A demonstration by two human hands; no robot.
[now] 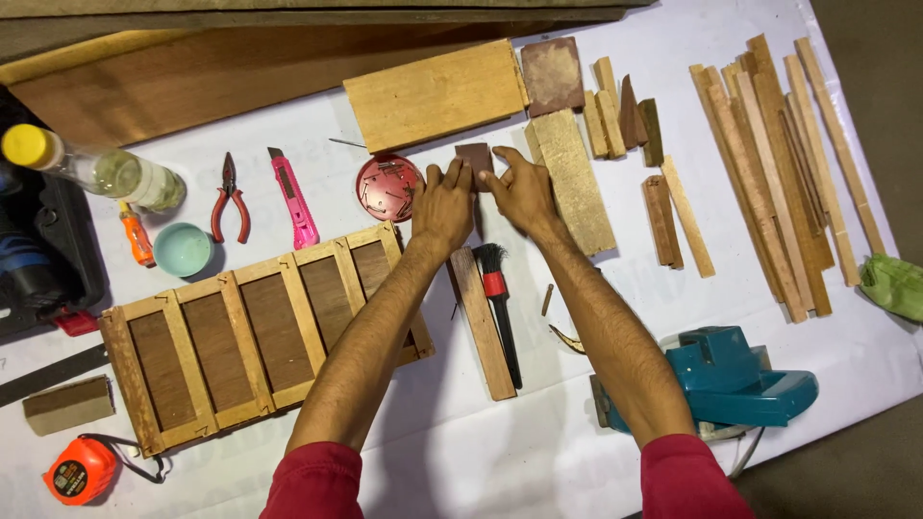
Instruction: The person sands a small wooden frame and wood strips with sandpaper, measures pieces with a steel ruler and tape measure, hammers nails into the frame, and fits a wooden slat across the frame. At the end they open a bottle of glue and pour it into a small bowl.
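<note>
My left hand (442, 207) and my right hand (524, 192) meet over a small dark brown piece of sandpaper or thin wood (475, 155) on the white-covered table; both hands' fingers rest on it. A narrow wooden strip (483, 322) and a black brush with a red band (498, 298) lie just below my hands. A long wooden frame with several dark panels (260, 332) lies under my left forearm. A red round tin of nails (386, 185) sits left of my left hand.
A rough block (572, 183), a pale plank (435, 94) and a brown sanding sheet (553, 75) lie beyond my hands. Thin wood strips (779, 163) fill the right. A teal power sander (716, 380), pliers (229, 197), pink cutter (293, 197), bottle (106, 171), cup (183, 250) and tape measure (82, 469) surround.
</note>
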